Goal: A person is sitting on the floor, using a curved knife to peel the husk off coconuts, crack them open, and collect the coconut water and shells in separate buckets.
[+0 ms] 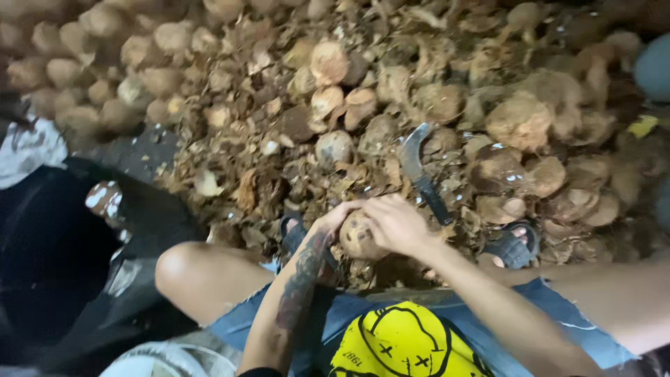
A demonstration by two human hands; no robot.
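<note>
Both my hands close around one husked brown coconut (357, 236) held low between my knees. My left hand (329, 222) grips its left side. My right hand (395, 222) covers its top and right side. Just beyond my right hand, a curved metal blade (413, 158) on a dark handle stands upright out of the husk litter. My feet in dark sandals (513, 246) rest on the husks on either side.
A large heap of husked coconuts (520, 120) and torn husk pieces (246, 187) fills the ground ahead. More coconuts (84, 70) pile at the far left. A black bin or sack (49, 251) sits at my left.
</note>
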